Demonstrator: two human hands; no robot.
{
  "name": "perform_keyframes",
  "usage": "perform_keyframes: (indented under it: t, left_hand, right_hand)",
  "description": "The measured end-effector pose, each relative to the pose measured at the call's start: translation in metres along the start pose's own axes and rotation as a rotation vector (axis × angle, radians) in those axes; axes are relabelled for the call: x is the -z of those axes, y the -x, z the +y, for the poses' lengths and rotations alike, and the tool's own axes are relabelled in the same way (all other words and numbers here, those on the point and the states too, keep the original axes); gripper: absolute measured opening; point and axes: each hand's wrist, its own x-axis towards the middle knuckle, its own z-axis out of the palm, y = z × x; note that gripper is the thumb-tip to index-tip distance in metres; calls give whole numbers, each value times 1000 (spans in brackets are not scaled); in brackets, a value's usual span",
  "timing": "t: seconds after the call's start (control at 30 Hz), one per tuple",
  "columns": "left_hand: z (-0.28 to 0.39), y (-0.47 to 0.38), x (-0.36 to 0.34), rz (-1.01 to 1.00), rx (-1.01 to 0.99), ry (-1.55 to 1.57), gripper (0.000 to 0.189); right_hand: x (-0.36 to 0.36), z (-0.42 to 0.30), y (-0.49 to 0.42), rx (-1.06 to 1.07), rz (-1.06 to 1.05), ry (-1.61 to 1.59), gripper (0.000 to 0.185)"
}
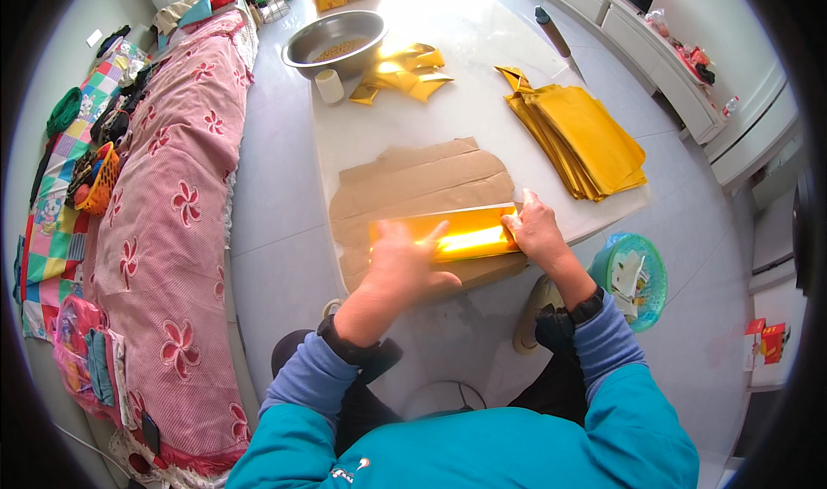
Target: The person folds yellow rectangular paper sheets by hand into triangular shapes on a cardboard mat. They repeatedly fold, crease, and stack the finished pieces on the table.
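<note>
A shiny gold foil paper sheet (471, 234), folded into a long strip, lies across a flattened piece of brown cardboard (420, 179) in front of me. The right end of the strip is pinched between the thumb and fingers of my right hand (537, 230). Blurred by motion, my left hand (404, 263) spreads its fingers over the strip's left part; whether it touches the foil I cannot tell. To the upper right is a fanned stack of gold paper sheets (585, 140), with a folded gold piece (513, 78) at its far corner. Several folded gold pieces (407, 75) lie farther off.
A steel basin (297, 46) with small brown grains and a white cup (329, 87) stand at the white tabletop's (478, 120) far left. A dark bottle (552, 31) is at the far right. A green waste basket (656, 282) sits by my right leg; a pink-covered sofa (187, 230) runs along the left.
</note>
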Motion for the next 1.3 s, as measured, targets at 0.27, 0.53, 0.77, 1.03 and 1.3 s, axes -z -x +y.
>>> perform_keyframes:
  t: [0.27, 0.53, 0.77, 1.03, 1.3]
  left_hand:
    - [4, -1, -12, -38, 17, -16, 98]
    - [3, 1, -12, -46, 30, 7, 97]
    - [9, 0, -21, 75, 25, -127, 90]
    - [-3, -5, -43, 100, 32, -222, 70]
    - [-2, -4, -44, 189, 9, -170, 56]
  right_hand:
    - [3, -2, 1, 49, 9, -38, 35]
    - [12, -27, 6, -28, 13, 192, 51]
    - [-5, -50, 25, 512, 125, 150, 44]
    - [-20, -88, 28, 578, -438, -138, 55]
    - [-16, -94, 31, 536, -478, -16, 74]
